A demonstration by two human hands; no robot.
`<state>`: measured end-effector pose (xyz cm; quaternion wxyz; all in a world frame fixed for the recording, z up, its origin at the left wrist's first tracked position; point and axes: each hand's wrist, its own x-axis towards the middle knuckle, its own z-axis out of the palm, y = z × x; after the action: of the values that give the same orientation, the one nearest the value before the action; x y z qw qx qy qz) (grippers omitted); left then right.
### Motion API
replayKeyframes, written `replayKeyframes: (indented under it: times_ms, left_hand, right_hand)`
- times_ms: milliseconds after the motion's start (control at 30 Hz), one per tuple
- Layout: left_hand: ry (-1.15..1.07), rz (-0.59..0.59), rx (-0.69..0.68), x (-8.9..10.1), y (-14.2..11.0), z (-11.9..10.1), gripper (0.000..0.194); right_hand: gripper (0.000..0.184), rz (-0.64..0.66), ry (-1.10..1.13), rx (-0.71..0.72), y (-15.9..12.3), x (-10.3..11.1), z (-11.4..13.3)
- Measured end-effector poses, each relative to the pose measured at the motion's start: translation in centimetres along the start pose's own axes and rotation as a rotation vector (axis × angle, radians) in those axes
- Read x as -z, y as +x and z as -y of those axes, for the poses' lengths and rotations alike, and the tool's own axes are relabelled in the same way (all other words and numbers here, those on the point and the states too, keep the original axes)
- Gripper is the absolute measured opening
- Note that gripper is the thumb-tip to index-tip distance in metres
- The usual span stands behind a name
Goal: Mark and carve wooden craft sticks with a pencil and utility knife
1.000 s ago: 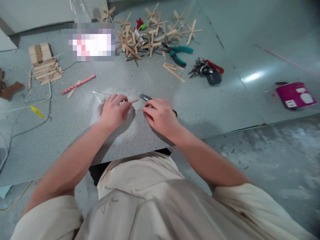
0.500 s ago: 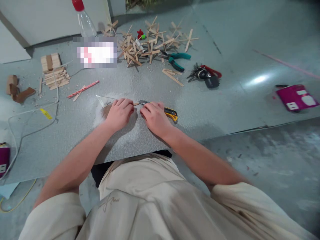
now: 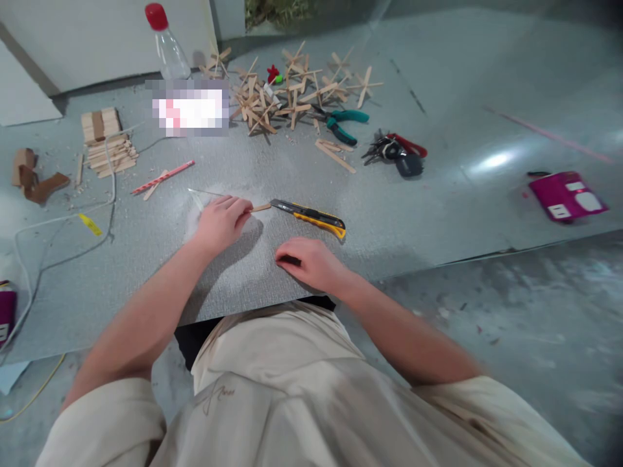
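1. Flat, pale wooden craft stick (image 3: 261, 207): gripped in left hand (image 3: 222, 222) fingers, one end exposed, probably for steadiness.
2. Black-and-yellow plastic utility knife (image 3: 311, 217): on tabletop (image 3: 233, 285) just beyond right hand (image 3: 314, 264), likely parked within reach.
3. Right hand: curled; can't tell if holding anything.

The person wears a loose, pale beige shirt (image 3: 302, 415) with short, wide sleeves (image 3: 111, 418) and soft folds down the front. Thin, dark, looping script (image 3: 217, 395) marks the chest; something black (image 3: 197, 340) shows beside the hem.
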<state>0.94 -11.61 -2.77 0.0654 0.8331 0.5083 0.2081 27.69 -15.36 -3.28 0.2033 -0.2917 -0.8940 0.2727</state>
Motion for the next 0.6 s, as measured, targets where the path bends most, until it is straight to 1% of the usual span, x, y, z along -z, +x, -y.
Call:
replayKeyframes:
  times_ms: [167,367,467,600]
  left_hand:
    - [-0.003,-0.011,-0.003,-0.1,-0.1,0.1,0.024]
    - [-0.005,-0.015,-0.001,0.0,-0.1,0.3,0.023]
    - [0.002,-0.028,0.007,0.2,-0.2,0.4,0.023]
    - [0.018,-0.046,0.023,0.6,-0.4,0.7,0.023]
  right_hand:
    - [0.019,0.071,-0.159,0.021,0.6,-0.6,1.0]
    - [0.027,0.148,-0.348,0.069,1.0,-1.6,2.0]
    - [0.027,0.148,-0.387,0.087,1.3,-1.1,1.7]
    - [0.024,0.103,-0.369,0.096,2.2,0.4,0.5]
